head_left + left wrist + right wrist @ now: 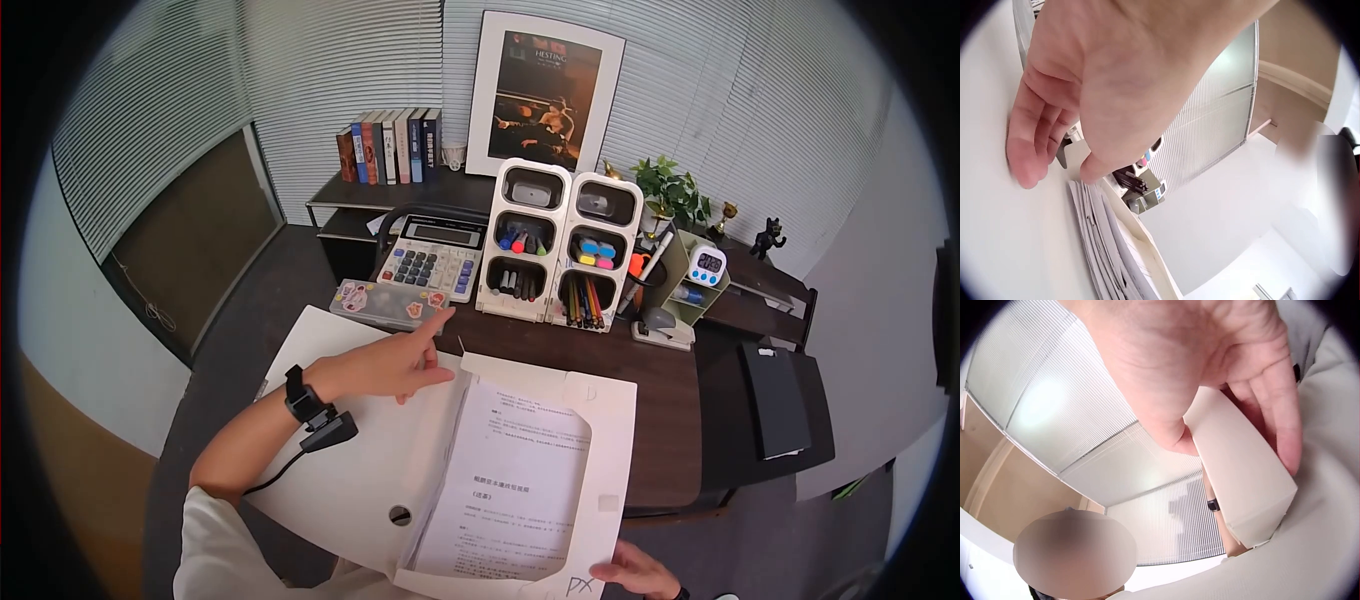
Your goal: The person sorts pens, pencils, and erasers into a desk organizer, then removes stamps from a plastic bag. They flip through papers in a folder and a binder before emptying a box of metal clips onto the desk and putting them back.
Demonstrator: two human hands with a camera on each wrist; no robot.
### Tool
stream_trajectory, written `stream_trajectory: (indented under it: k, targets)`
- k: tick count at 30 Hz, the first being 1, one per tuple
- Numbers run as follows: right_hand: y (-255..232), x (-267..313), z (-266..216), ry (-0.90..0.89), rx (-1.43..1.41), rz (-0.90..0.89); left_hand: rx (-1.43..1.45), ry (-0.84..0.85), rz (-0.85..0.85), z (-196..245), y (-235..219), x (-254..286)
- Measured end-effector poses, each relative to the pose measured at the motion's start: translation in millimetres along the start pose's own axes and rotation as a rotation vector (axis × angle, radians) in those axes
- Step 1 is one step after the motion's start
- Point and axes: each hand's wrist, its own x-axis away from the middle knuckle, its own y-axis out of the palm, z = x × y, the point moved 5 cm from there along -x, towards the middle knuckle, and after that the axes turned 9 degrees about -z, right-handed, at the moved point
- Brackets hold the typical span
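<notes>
A white cardboard document box (612, 430) lies opened out at the front of the desk, its cover (330, 400) folded to the left. Inside the box is a thick stack of printed paper (515, 470), also seen edge-on as several sheets (1100, 250) in the left wrist view. Over the cover, beside the top of the stack, is my left hand (400, 362), index finger stretched forward and the others loosely bent, holding nothing. My right hand (640, 572) grips the box's lower right corner; in the right wrist view, thumb and fingers lie on opposite faces of its side wall (1241, 462).
Beyond the box lie a stickered clear pencil case (390, 304) and a large calculator (432, 258). White organizers (517, 312) with pens and pencils stand behind, a green holder (706, 296) with a timer to their right. A black folder (775, 400) rests at far right.
</notes>
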Motion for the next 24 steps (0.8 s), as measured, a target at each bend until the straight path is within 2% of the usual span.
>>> stream_trajectory:
  k: [7, 13, 19, 21, 24]
  targets:
    - [-2.6, 2.9, 8.1, 0.064, -0.006, 0.008, 0.03, 0.082, 0.008, -11.4, -7.2, -21.0]
    - [-1.9, 1.9, 6.2, 0.027, -0.012, 0.014, 0.088, 0.088, 0.053, -14.3, -5.9, -18.5]
    - [-4.5, 1.1, 12.7, 0.009, 0.007, 0.004, -0.035, 0.081, 0.077, -7.6, -4.7, -14.4]
    - [-4.9, 0.3, 14.5, 0.009, 0.004, -0.008, -0.265, 0.331, 0.109, -11.7, -1.5, -20.3]
    - [-4.7, 0.0, 19.4, 0.015, -0.002, -0.013, -0.287, 0.366, 0.105, -12.9, 1.3, -22.6]
